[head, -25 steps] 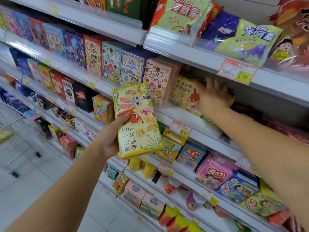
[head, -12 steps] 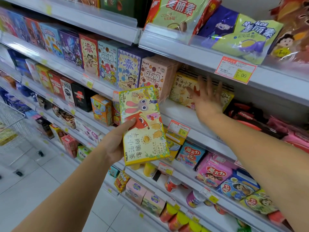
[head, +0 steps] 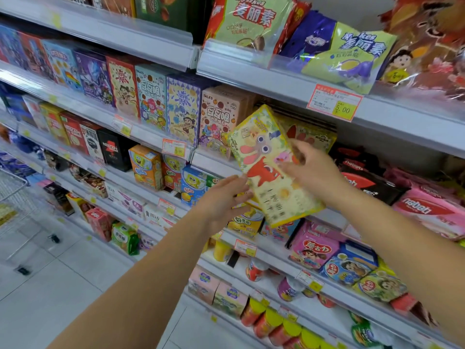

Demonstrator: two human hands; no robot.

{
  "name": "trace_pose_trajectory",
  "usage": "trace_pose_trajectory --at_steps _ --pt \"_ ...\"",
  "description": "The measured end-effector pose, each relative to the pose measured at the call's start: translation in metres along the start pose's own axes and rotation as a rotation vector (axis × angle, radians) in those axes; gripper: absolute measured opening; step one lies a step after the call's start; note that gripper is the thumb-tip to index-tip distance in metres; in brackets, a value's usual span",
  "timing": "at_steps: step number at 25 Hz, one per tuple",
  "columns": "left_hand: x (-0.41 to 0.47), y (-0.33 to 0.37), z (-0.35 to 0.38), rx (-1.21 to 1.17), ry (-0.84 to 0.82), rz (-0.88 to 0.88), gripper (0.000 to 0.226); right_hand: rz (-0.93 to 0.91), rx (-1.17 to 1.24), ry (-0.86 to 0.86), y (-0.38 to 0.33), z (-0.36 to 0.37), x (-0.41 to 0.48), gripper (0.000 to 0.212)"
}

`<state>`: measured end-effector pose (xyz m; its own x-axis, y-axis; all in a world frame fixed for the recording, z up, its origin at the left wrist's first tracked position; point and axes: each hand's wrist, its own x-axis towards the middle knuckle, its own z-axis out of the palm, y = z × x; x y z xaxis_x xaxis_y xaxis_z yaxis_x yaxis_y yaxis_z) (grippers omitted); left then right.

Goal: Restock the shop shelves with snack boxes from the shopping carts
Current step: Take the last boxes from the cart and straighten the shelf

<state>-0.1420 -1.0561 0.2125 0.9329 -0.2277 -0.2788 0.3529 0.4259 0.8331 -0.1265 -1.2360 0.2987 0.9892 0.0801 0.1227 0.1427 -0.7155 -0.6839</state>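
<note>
A yellow snack box (head: 269, 172) with a red cartoon animal hangs tilted in front of the middle shelf (head: 214, 161). My right hand (head: 309, 170) grips its right edge, fingers curled over the front. With nearly straight fingers, my left hand (head: 221, 200) touches the box's lower left edge. Behind it on the shelf lies a matching yellow box (head: 314, 136), beside the pink TALA'S box (head: 221, 117).
Shelves above and below are packed with snack boxes, bags and cups. Red and pink wafer packs (head: 427, 207) lie right of the gap. A wire shopping cart (head: 15, 190) stands on the white tiled floor at the left.
My right hand left the shelved box and took hold of the yellow box. The box moved right and up toward the shelf. My left hand loosened its grip.
</note>
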Motion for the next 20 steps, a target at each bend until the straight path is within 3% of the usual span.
trace_pose_trajectory --at_steps 2,4,6,11,14,20 --pt "0.006 0.01 0.004 0.004 0.038 0.053 0.059 -0.083 -0.317 0.051 -0.004 -0.012 0.012 0.053" --pt "0.009 0.018 0.008 -0.027 0.028 0.084 0.051 -0.087 -0.433 0.027 -0.003 -0.012 0.024 0.059" --pt "0.008 0.022 0.011 -0.027 0.017 0.105 0.046 -0.069 -0.422 0.013 -0.001 -0.011 0.03 0.059" --pt "0.017 0.03 0.009 -0.059 0.01 0.115 0.057 0.042 -0.48 0.048 -0.01 -0.035 0.043 0.044" --pt "0.025 0.035 0.013 -0.064 0.037 0.107 0.051 0.057 -0.601 0.051 -0.021 -0.031 0.057 0.048" --pt "0.04 0.053 0.011 -0.043 0.131 0.17 0.039 0.1 -0.47 -0.033 -0.028 -0.022 0.082 0.061"
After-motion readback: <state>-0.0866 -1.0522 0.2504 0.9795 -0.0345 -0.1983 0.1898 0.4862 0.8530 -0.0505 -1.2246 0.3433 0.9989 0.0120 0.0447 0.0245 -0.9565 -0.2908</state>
